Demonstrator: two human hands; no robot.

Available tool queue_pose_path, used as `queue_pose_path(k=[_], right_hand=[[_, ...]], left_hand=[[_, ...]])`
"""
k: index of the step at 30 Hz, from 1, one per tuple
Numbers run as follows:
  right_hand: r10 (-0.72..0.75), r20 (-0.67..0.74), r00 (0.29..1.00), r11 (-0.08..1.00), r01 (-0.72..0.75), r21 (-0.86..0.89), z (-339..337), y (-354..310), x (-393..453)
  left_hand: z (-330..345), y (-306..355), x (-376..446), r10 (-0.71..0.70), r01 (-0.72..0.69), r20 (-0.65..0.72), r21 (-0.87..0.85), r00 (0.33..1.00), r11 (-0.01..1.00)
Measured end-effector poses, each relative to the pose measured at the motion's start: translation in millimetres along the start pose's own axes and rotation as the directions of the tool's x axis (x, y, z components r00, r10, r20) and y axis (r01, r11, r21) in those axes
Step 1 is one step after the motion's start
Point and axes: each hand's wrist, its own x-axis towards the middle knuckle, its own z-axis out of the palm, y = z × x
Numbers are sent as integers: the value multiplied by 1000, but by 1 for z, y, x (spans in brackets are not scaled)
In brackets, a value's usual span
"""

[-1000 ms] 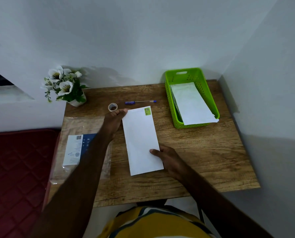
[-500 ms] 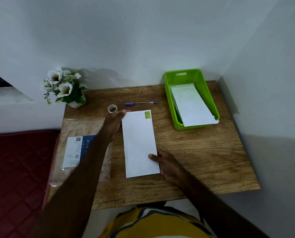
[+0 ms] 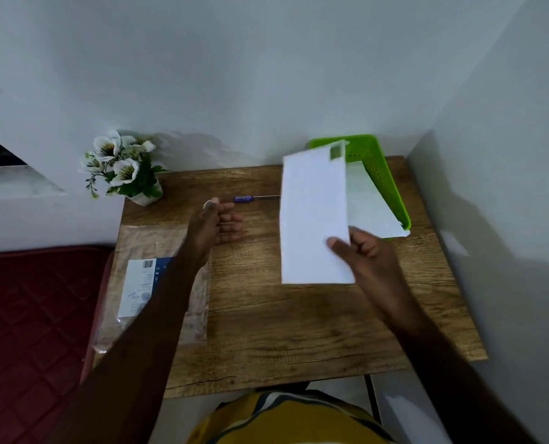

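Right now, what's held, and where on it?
The right hand pinches the white envelope at its near right edge; the left hand holds nothing.

I am noting a long white paper envelope (image 3: 313,219), matt and smooth, with no gloss anywhere on its face. I am reading the brown rectangular table top (image 3: 298,331) as wood-grain, matt, with fine cracks running along the grain. The lime-green perforated plastic basket (image 3: 374,161) is giving off a slight sheen. The white paper sheet (image 3: 369,206) in it is looking matt. The clear crinkled plastic sleeve (image 3: 158,241) is glinting faintly. The dark red quilted mattress (image 3: 26,315) is looking like soft matt cloth.
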Motion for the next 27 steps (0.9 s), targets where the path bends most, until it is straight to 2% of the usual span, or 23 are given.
queue_pose_path(k=[2, 4, 6, 8, 9, 11, 15, 18, 21, 24, 27], right_hand=[[-165, -133, 977, 971, 138, -195, -18, -34, 4], [-358, -209, 910, 841, 217, -496, -37, -63, 10], [-517, -201, 832, 599, 184, -779, -49, -81, 17], [-620, -157, 769, 336, 79, -938, -52, -86, 30], [-640, -126, 758, 223, 26, -975, -50, -83, 40], [-613, -67, 788, 58, -40, -998, -41, -68, 61], [-389, -23, 921, -172, -97, -980, -17, -21, 100], [-265, -13, 964, -246, -81, -966, -1, 4, 116], [-212, -10, 977, -252, -64, -966, 6, 19, 127], [-198, -13, 980, -194, -53, -980, 8, 26, 133], [-266, -3, 964, -102, -31, -994, 8, 31, 135]], left_hand=[[-3, -4, 2, -2, 2, 5, 3, 1000, 1000], [-4, -6, 1, -17, 16, 7, 19, 1000, 1000], [-4, -8, -1, -25, 25, 11, 22, 1000, 999], [-5, -12, -2, -29, 29, 7, 20, 1000, 999], [-5, -13, -2, -28, 28, 9, 19, 1000, 999], [-4, -17, -2, -24, 23, 13, 28, 1000, 999], [0, -20, -4, -39, 39, 6, 43, 999, 998], [1, -23, -6, -47, 46, 17, 58, 999, 997], [2, -25, -8, -50, 48, 23, 72, 998, 996], [2, -27, -8, -50, 48, 17, 70, 999, 996], [3, -26, -8, -42, 41, 13, 74, 999, 996]])
